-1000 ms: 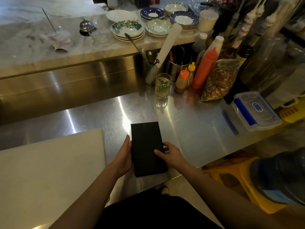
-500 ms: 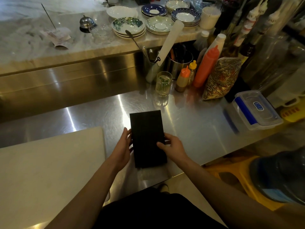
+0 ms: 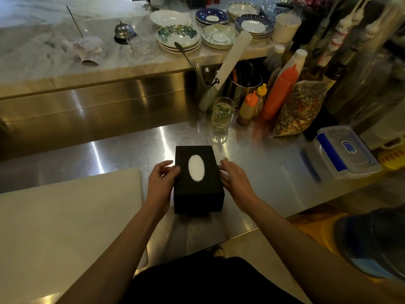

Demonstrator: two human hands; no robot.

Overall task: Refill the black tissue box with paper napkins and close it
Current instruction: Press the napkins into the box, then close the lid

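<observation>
A: Starting at the left, what is lying there?

B: A pale rectangular cutting board is lying on the shiny steel counter. Just beside it, the left hand is curling loosely against the left side of the black rectangular tissue box, fingertips touching its top edge.

A: And the box?

B: It is sitting upright on the counter, white napkin paper showing through its oval opening. The right hand is half open, cupping the right side. Farther right, a clear lidded plastic container is resting.
</observation>
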